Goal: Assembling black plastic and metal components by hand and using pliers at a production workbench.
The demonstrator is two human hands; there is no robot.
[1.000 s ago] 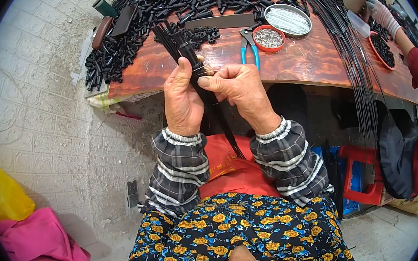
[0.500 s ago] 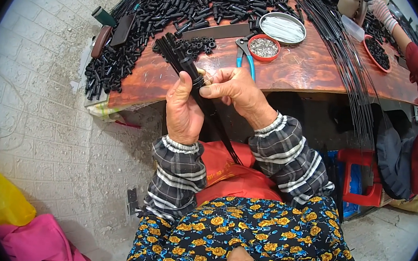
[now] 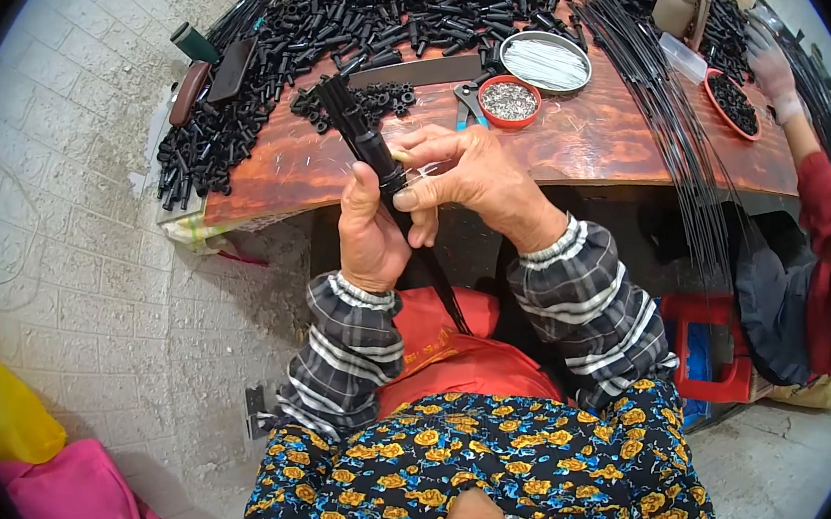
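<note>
My left hand [image 3: 375, 236] is closed round a bundle of thin black rods [image 3: 445, 287] with black tubular fittings [image 3: 352, 123] at its upper end. The bundle slants from above the table edge down to my lap. Against its upper part, just below the fittings, the thumb and fingers of my right hand [image 3: 478, 178] are pinched together. A thin pale strand seems to show between those fingers, too small to name. Beyond my hands stand a round dish of thin white strips [image 3: 546, 63], a red bowl of small metal pieces [image 3: 509, 102] and blue-handled pliers [image 3: 465, 109].
Black tubular fittings [image 3: 380, 6] are heaped across the wooden table [image 3: 607, 138], with a flat dark bar [image 3: 419, 71] among them. Long black rods [image 3: 669, 124] overhang its right edge. A co-worker's gloved hand [image 3: 773, 74] is near a red tray of black parts [image 3: 733, 104]. A red stool [image 3: 717, 354] stands below.
My right hand has turned slightly, its thumb lower against the bundle. The whole view has shifted a little. The co-worker's hand has moved further along the far right of the table.
</note>
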